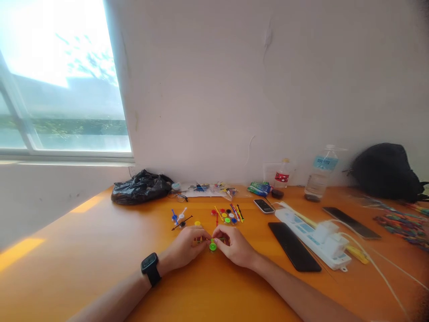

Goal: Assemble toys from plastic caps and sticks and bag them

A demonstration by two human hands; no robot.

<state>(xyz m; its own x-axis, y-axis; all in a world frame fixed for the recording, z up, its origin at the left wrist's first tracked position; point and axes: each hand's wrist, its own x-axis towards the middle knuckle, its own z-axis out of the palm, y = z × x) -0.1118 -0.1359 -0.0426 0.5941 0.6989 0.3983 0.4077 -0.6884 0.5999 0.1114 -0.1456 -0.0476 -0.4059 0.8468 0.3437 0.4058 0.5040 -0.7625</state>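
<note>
Both my hands rest on the orange table (pixel 83 250) near its middle. My left hand (pixel 186 246), with a black watch on its wrist, is curled and pinches one end of a thin stick. My right hand (pixel 234 245) is also closed and pinches the other side, just above a small green disc (pixel 212 246) that sits between the two hands. Beyond my fingers lies a cluster of small coloured discs and sticks (pixel 228 214). A blue and a white peg and a dark stick (pixel 181 220) lie to the left of it.
A black plastic bag (pixel 140 188) lies at the back left by the wall. To the right are a white power strip (pixel 315 235) with cables, three phones (pixel 293 246), two bottles (pixel 320 174), a dark backpack (pixel 385 172) and coloured strings (pixel 402 223).
</note>
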